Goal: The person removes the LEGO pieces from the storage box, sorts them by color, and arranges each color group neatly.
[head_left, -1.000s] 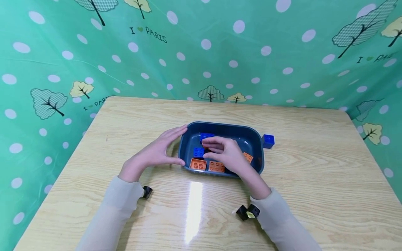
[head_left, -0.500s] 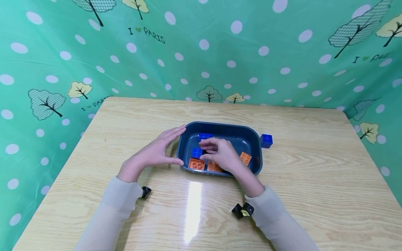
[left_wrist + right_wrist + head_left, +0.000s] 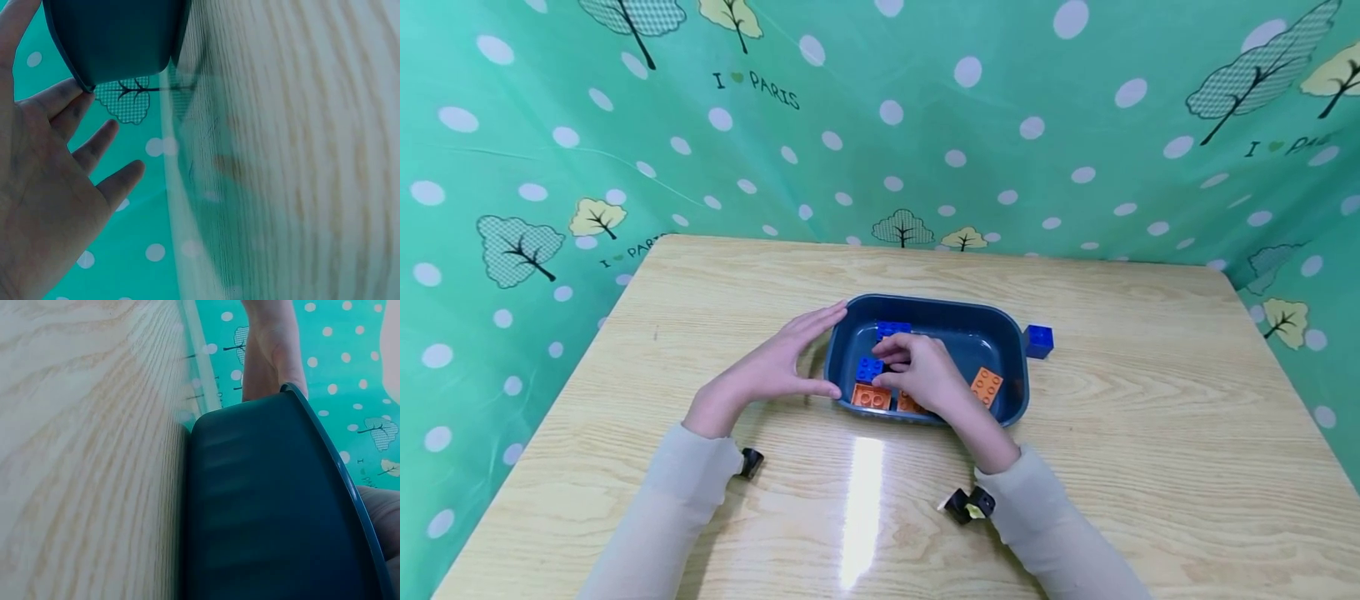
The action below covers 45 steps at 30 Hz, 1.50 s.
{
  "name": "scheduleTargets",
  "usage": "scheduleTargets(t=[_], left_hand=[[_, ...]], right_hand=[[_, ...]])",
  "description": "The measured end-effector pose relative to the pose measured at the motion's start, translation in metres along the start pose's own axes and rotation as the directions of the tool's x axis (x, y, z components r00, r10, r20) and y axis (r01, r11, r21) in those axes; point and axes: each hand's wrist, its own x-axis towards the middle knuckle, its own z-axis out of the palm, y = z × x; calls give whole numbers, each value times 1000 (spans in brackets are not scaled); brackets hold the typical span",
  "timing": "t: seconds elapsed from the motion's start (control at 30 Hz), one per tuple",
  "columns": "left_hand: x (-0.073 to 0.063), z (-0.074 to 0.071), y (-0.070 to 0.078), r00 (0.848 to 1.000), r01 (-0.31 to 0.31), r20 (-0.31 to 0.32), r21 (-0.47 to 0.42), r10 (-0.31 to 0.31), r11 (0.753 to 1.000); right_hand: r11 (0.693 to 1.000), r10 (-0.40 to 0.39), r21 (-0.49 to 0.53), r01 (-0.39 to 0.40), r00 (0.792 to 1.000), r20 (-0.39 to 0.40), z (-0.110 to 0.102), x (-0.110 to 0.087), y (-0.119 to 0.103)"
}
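Observation:
A dark blue plastic tub (image 3: 970, 310) holds several toy building bricks. My left hand (image 3: 767, 362) rests against the tub's left end, fingers straight and thumb spread along the rim; in the left wrist view the left hand (image 3: 53, 169) touches the tub's edge (image 3: 112, 44). Inside the tub, my right hand (image 3: 925, 371) pinches a small blue brick (image 3: 869, 370) between thumb and fingers at its right side. An upside-down orange brick (image 3: 871, 397) lies in front, another orange brick (image 3: 907, 403) is partly hidden under the hand, and a blue brick (image 3: 892, 328) sits behind.
A further orange brick (image 3: 987, 385) lies at the tub's right end. One blue brick (image 3: 1039, 341) stands on the wooden table (image 3: 1150, 400), just outside the tub's right wall. A green dotted cloth (image 3: 925, 108) hangs behind the table.
The right hand has moved left and slightly toward the front within the tub, closing on the small blue brick. More of the right-end orange brick shows. The left hand stays at the rim.

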Motion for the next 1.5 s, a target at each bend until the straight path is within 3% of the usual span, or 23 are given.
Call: scheduleTargets(t=[0.53,0.87,1.5], left_hand=[[0,0,2,1000,9,-3,-8,-9,1000],[-1,0,3,1000,4,-4,-13,-4,1000],[0,-1,4,999,51,4,-6,-51,999]], right_hand=[[998,-31,48,32,999,-28,0,-4,-1],[990,-92,99,98,994,-64,-4,-9,-2],[963,-202,155,221,971,-131,-23,-23,-3]])
